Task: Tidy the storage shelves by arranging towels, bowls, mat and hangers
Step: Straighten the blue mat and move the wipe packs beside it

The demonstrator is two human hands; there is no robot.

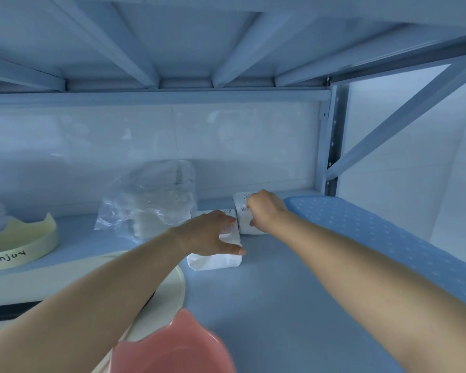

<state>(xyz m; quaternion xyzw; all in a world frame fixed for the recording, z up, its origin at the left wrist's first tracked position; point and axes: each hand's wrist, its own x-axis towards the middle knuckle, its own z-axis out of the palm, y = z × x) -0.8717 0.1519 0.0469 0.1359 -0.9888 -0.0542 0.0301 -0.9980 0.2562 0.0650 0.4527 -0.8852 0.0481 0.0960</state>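
Left hand (213, 232), fingers spread, grips flat towel pack (213, 262) beneath them; right hand (265, 208), fingers curled, holds upright towel pack (241, 224) just beyond

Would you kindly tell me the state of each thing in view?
Left hand: grips near pack.
Right hand: grips far pack.
Near pack: wrapped, lying flat.
Far pack: wrapped, held.
Bag: clear, crumpled, filled.
Cream bowl: upright.
Pink bowl: upright, blurred.
Mat: spread flat.
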